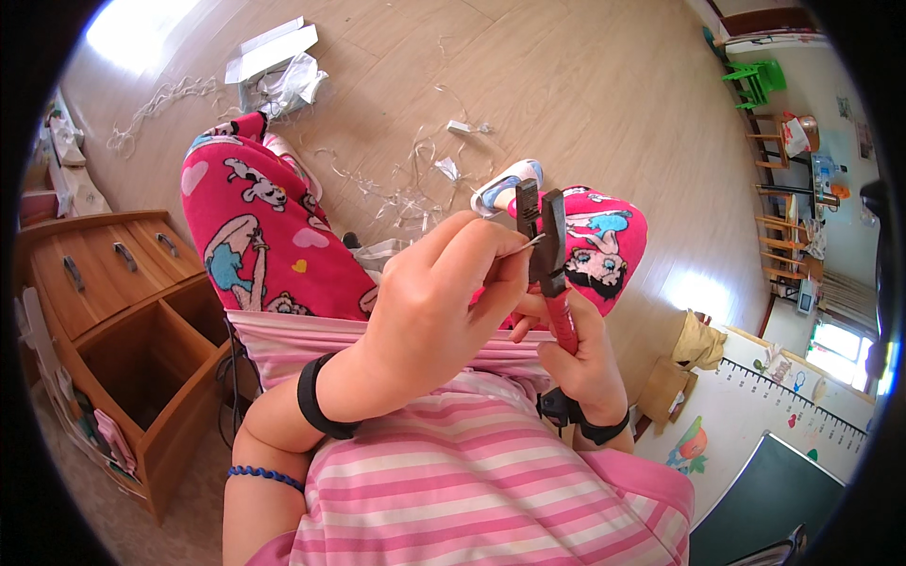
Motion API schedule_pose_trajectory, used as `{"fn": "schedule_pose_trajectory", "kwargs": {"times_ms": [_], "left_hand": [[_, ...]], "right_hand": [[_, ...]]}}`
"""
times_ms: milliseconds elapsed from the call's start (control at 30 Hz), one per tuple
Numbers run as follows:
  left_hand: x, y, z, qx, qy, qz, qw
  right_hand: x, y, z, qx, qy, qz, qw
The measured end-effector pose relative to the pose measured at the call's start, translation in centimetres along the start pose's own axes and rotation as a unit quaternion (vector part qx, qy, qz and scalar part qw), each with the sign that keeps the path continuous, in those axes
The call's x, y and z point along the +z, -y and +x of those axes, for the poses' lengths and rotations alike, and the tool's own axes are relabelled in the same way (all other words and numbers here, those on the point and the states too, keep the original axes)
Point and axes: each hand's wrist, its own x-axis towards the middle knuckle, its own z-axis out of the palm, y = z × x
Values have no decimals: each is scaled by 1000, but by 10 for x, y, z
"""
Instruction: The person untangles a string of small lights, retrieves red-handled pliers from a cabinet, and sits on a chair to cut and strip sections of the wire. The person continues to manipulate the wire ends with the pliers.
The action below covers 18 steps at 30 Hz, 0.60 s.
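In front of my lap my left hand (425, 283) is closed, pinching a thin light wire (531, 243) between thumb and fingers. The wire's end reaches to the dark jaws of a pair of red-handled pliers (553, 247). My right hand (593, 363) is wrapped around the handles, and the jaws point away from me, slightly apart. Whether the jaws touch the wire I cannot tell. Most of the wire is hidden behind my left fingers.
Loose white wires (396, 193) and a small white block (460, 127) lie on the wooden floor beyond my knees. Farther left is an open white box (272, 52) with crumpled plastic. A wooden drawer cabinet (123, 255) stands close on my left; a green chalkboard (769, 505) is at lower right.
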Motion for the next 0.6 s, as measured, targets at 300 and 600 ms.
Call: {"fn": "schedule_pose_trajectory", "kwargs": {"times_ms": [300,600], "left_hand": [[1,0,-1,32,-13,40,999],[-1,0,-1,36,-8,39,999]], "right_hand": [[1,3,4,10,11,-28,999],[4,8,5,25,-6,-8,1000]]}}
